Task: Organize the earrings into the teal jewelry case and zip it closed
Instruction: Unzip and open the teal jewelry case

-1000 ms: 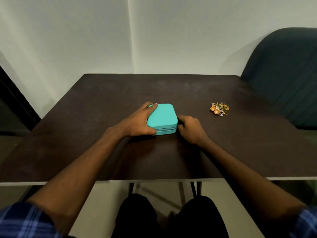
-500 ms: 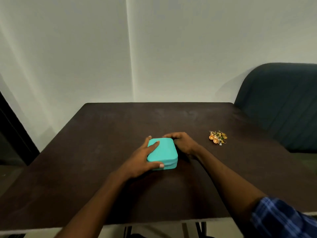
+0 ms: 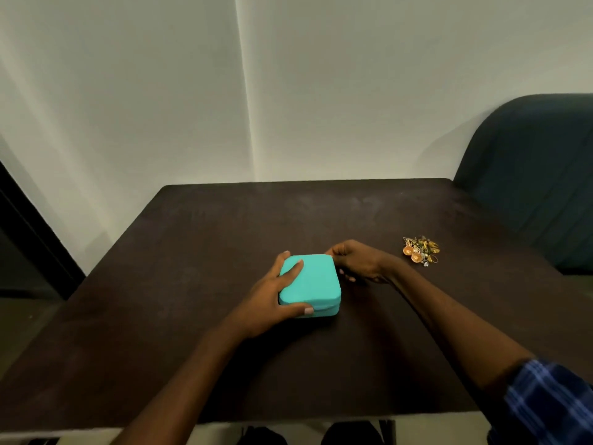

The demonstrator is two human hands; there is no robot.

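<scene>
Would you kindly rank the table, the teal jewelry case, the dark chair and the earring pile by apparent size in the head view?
1. table
2. dark chair, cut off by the frame edge
3. teal jewelry case
4. earring pile

The left hand (image 3: pixel 272 303) lies spread over the case (image 3: pixel 316 284), fingers straight on its lid, thumb along its near side. The right hand (image 3: pixel 359 261), fingers curled, is at the case's far right corner; both forearms reach forward.
</scene>
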